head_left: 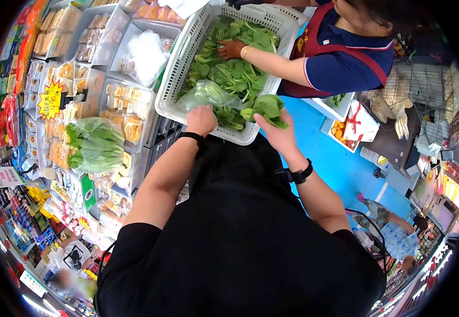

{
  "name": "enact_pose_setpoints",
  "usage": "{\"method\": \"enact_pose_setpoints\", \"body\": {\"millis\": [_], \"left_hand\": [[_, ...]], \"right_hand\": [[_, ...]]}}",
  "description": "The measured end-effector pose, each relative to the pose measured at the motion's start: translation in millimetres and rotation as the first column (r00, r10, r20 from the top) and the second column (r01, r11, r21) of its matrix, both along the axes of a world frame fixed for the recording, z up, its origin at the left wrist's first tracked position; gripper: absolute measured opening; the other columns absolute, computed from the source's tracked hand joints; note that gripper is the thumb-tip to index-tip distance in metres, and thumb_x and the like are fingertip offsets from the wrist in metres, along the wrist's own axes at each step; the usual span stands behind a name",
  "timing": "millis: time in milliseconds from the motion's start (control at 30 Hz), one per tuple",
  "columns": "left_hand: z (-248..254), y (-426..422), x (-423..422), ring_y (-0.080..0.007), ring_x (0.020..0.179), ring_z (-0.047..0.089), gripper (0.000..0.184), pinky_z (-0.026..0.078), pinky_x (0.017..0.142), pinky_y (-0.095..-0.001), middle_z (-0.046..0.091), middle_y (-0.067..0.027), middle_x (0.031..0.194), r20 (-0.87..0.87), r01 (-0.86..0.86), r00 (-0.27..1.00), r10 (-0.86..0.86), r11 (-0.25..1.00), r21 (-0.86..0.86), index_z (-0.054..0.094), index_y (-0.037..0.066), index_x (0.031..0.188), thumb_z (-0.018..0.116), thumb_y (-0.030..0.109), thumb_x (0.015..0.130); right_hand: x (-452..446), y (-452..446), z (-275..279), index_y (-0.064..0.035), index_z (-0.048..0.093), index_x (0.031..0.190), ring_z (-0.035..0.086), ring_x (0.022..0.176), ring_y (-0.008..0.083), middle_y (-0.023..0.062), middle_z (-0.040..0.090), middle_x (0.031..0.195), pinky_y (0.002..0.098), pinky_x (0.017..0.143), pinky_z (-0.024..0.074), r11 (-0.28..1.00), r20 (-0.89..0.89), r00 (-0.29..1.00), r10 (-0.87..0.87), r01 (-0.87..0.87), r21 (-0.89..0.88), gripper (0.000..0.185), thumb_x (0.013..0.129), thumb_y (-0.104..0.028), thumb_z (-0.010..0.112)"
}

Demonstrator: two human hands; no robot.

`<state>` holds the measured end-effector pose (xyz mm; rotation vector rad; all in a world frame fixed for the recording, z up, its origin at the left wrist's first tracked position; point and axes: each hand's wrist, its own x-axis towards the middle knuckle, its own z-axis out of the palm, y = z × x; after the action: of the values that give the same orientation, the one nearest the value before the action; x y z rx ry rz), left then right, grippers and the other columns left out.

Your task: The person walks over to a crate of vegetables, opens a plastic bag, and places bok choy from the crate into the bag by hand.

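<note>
The basket [178,74] was of white perforated plastic with a smooth, faintly shiny rim. The bag [211,94] over its near side was thin, clear plastic film, creased and glossy. The leafy bunch [269,107] beside it looked smooth, with a soft sheen, and the loose greens [229,66] appeared more crumpled. Matt black cloth made up the wearer's shirt [240,227]; the co-worker's maroon apron [314,41] was woven fabric. The blue floor [319,132] looked smooth, and the cage [427,82] was thin metal wire.
</note>
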<state>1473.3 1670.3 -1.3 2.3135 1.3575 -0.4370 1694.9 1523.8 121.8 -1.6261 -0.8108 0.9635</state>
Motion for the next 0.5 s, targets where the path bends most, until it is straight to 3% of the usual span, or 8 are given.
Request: {"method": "enact_pose_setpoints", "body": {"millis": [67, 133, 233, 333, 400, 433, 467, 500], "left_hand": [[4, 7, -8, -0.043, 0.108, 0.074, 0.03, 0.059, 0.092, -0.0515, 0.078, -0.0183, 0.115, -0.111, -0.002, 0.994, -0.002, 0.999, -0.038, 0.077, 0.008, 0.114, 0.061, 0.023, 0.092], [14, 3, -16, -0.0414, 0.102, 0.076, 0.029, 0.06, 0.088, -0.0516, 0.08, -0.0196, 0.106, -0.089, 0.006, 0.996, -0.008, 1.0, -0.02, 0.08, 0.007, 0.104, 0.062, 0.025, 0.092], [21, 8, -14, -0.043, 0.092, 0.075, 0.033, 0.061, 0.08, -0.0525, 0.078, -0.0233, 0.096, 0.018, -0.048, 0.999, 0.051, 0.993, -0.109, 0.081, 0.003, 0.087, 0.068, 0.034, 0.085], [20, -2, -21, -0.0438, 0.094, 0.073, 0.033, 0.058, 0.082, -0.0546, 0.075, -0.0227, 0.095, 0.065, -0.018, 0.998, 0.024, 0.996, -0.084, 0.081, 0.007, 0.095, 0.067, 0.036, 0.085], [7, -6, -25, -0.0444, 0.094, 0.073, 0.031, 0.058, 0.085, -0.0534, 0.076, -0.0225, 0.095, 0.193, -0.012, 0.981, 0.034, 0.993, -0.113, 0.08, 0.006, 0.095, 0.069, 0.033, 0.084], [2, -6, -25, -0.045, 0.095, 0.072, 0.03, 0.058, 0.087, -0.0523, 0.076, -0.0223, 0.096, 0.321, 0.007, 0.946, 0.038, 0.99, -0.139, 0.079, 0.005, 0.096, 0.071, 0.03, 0.082], [8, -5, -24, -0.045, 0.095, 0.072, 0.03, 0.058, 0.087, -0.0523, 0.076, -0.0223, 0.096, 0.322, 0.001, 0.946, 0.044, 0.991, -0.137, 0.079, 0.005, 0.096, 0.071, 0.03, 0.082], [14, -3, -24, -0.0453, 0.099, 0.072, 0.033, 0.058, 0.09, -0.0508, 0.076, -0.0232, 0.101, 0.276, -0.059, 0.951, 0.139, 0.959, -0.279, 0.078, 0.004, 0.102, 0.071, 0.031, 0.084]], "right_hand": [[-6, 6, -12, 0.0022, 0.072, 0.122, 0.071, 0.107, 0.0262, 0.0145, 0.073, 0.118, 0.0362, 0.094, 0.054, 0.999, -0.035, 0.999, -0.019, 0.021, 0.041, 0.035, 0.094, -0.017, 0.082], [-9, 8, -22, 0.0021, 0.072, 0.123, 0.073, 0.104, 0.029, 0.0167, 0.076, 0.112, 0.0363, 0.092, 0.0553, 0.988, 0.125, 0.985, 0.119, -0.105, -0.113, 0.038, 0.093, -0.02, 0.083], [-27, 15, -61, 0.0016, 0.073, 0.117, 0.075, 0.101, 0.0306, 0.0175, 0.077, 0.108, 0.0384, 0.089, 0.0565, 0.995, 0.124, 0.988, 0.088, -0.082, -0.047, 0.037, 0.091, -0.022, 0.084], [-33, 25, -68, 0.0002, 0.073, 0.113, 0.073, 0.101, 0.0347, 0.0163, 0.075, 0.106, 0.0395, 0.088, 0.0563, 0.992, 0.149, 0.981, 0.121, -0.114, -0.056, 0.033, 0.088, -0.019, 0.086], [-31, 32, -80, -0.0006, 0.072, 0.112, 0.071, 0.104, 0.0358, 0.0156, 0.073, 0.105, 0.039, 0.089, 0.0557, 0.934, 0.323, 0.889, 0.325, -0.356, 0.039, 0.033, 0.085, -0.012, 0.086], [-31, 34, -92, -0.0013, 0.071, 0.111, 0.069, 0.108, 0.0362, 0.0155, 0.071, 0.11, 0.0392, 0.092, 0.0555, 0.908, 0.232, 0.892, 0.389, -0.414, 0.067, 0.036, 0.078, -0.001, 0.084], [-30, 35, -100, -0.0013, 0.071, 0.111, 0.069, 0.108, 0.0362, 0.0155, 0.071, 0.11, 0.0392, 0.092, 0.0555, 0.905, 0.233, 0.889, 0.394, -0.419, 0.068, 0.036, 0.078, -0.001, 0.084], [-29, 36, -108, -0.0023, 0.071, 0.111, 0.068, 0.11, 0.0366, 0.0152, 0.07, 0.113, 0.0396, 0.094, 0.0553, 0.879, 0.228, 0.872, 0.433, -0.465, 0.105, 0.038, 0.076, 0.004, 0.082]]}}
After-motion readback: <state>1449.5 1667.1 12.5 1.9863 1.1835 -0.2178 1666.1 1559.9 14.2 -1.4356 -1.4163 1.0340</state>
